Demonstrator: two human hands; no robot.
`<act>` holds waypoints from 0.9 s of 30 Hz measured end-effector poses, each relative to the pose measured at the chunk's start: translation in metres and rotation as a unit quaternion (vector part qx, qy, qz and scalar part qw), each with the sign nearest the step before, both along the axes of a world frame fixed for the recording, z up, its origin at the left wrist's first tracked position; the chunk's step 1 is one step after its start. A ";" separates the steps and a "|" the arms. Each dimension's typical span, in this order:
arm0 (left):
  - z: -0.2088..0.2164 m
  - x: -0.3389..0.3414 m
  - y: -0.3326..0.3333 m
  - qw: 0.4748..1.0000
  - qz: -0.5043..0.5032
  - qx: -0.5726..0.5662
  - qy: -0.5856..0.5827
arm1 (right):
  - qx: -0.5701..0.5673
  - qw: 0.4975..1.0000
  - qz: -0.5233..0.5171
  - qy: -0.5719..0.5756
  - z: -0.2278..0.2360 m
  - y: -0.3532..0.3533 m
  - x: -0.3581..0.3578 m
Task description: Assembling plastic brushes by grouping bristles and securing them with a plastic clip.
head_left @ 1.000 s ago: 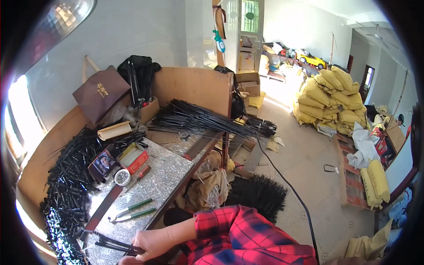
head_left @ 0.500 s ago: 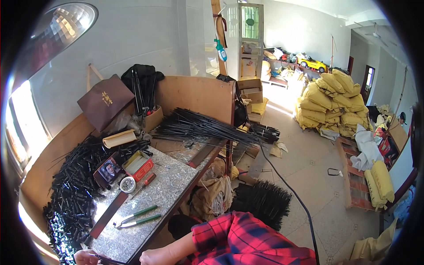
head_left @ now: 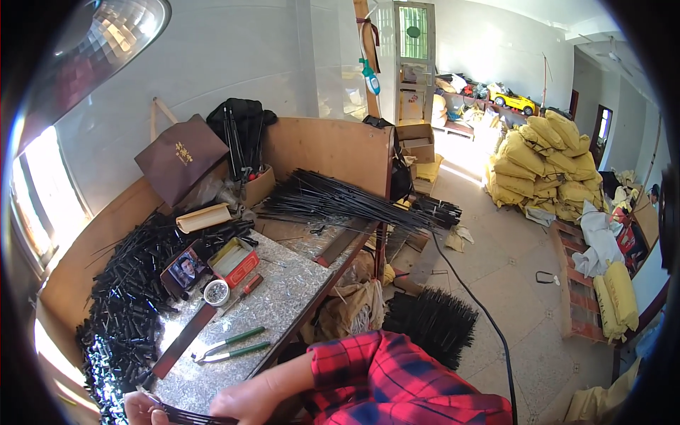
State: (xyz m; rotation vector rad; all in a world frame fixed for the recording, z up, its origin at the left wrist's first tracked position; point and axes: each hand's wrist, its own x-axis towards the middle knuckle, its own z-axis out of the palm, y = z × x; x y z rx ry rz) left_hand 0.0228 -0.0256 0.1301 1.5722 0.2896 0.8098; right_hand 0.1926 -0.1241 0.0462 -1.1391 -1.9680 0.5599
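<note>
At the lower edge, my left hand [head_left: 144, 409] pinches the left end of a few thin black rods [head_left: 191, 416]. My right hand [head_left: 246, 401] is closed over their other end, its fingertips partly hidden. Both hands are low at the near edge of the speckled stone tabletop [head_left: 287, 301]. Beyond them lie green-handled pliers [head_left: 234, 344] and a flat dark red bar [head_left: 185, 341]. Farther back are a small round tub of tiny metal parts [head_left: 216, 292], a red-handled screwdriver [head_left: 252, 285], a red tin [head_left: 237, 261] and a phone showing a video [head_left: 185, 269].
Heaped black parts [head_left: 124, 301] cover the table's left side, against a curved wooden board [head_left: 60, 290]. Long black rods [head_left: 319, 202] jut past the far right edge. Another rod bundle [head_left: 431, 319], a black cable [head_left: 489, 319] and stacked yellow sacks [head_left: 542, 166] are on the right.
The view has shifted, so the table sits farther right in the picture. Both hands have come higher into view, and more of the black rods between them shows.
</note>
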 end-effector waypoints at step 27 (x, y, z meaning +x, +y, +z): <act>-0.003 0.000 0.011 0.999 0.007 -0.003 -0.045 | 0.045 0.996 -0.038 0.061 0.050 0.032 0.003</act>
